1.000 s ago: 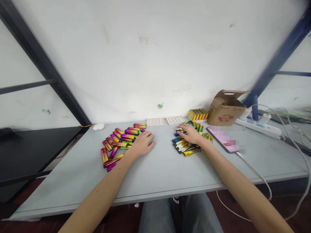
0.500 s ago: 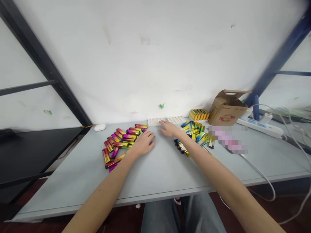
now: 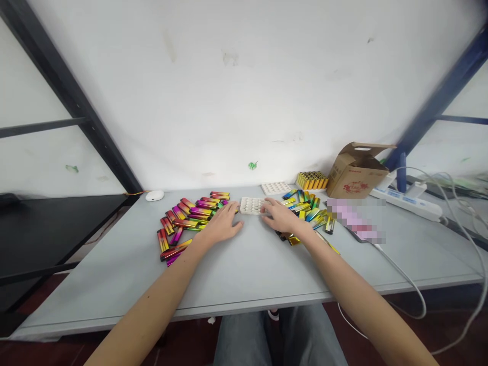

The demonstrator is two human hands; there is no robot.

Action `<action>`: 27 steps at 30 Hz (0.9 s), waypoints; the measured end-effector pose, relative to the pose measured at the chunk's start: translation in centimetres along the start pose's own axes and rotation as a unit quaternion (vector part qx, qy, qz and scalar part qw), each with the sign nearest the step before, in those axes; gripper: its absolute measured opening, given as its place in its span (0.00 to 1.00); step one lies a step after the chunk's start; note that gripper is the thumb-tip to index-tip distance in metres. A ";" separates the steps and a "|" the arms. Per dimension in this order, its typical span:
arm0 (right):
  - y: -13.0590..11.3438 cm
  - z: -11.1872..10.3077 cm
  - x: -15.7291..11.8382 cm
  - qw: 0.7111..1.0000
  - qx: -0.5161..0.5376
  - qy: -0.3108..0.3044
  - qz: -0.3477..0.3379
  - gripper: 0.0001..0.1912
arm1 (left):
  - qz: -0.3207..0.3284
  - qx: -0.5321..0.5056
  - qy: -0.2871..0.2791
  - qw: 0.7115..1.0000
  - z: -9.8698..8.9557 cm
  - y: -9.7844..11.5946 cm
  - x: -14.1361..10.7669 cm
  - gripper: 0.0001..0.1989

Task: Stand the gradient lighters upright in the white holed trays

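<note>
A white tray with rows of round hollows lies on the table between my hands. My left hand is at its left end, fingers apart, beside a pile of red, yellow and magenta lighters. At the tray's right end is my right hand, its fingers spread and touching or nearly touching the edge. Yellow, blue and green lighters lie to the right of that hand, some partly hidden by it. A second white tray sits near the wall.
Upright yellow lighters stand packed together by the wall, beside an open cardboard box. Further right are a power strip and white cables. A white case lies at the back left. A blurred pink object is on the right.
The nearer white tray has come away from the wall toward me. My right hand has moved back and right with it. My left hand has shifted slightly and stays beside the pile.
</note>
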State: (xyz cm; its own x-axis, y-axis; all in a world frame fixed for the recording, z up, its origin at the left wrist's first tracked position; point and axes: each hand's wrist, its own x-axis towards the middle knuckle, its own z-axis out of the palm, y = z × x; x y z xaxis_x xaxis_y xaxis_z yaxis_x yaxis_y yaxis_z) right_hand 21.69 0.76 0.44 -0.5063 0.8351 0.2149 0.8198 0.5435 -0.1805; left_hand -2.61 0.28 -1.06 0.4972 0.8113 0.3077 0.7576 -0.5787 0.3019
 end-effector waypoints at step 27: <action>1.0 0.4 -0.9 0.996 0.059 -0.008 -0.069 0.39 | 0.058 0.022 -0.020 0.998 -0.5 0.0 -0.3 0.31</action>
State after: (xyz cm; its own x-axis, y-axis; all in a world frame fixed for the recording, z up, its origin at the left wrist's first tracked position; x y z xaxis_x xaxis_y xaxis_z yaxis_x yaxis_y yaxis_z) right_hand 22.90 0.58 -0.29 -0.6168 0.7527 0.2300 0.7059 0.6583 -0.2613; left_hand -2.97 0.04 -0.75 0.5981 0.7424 0.3018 0.7117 -0.6652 0.2258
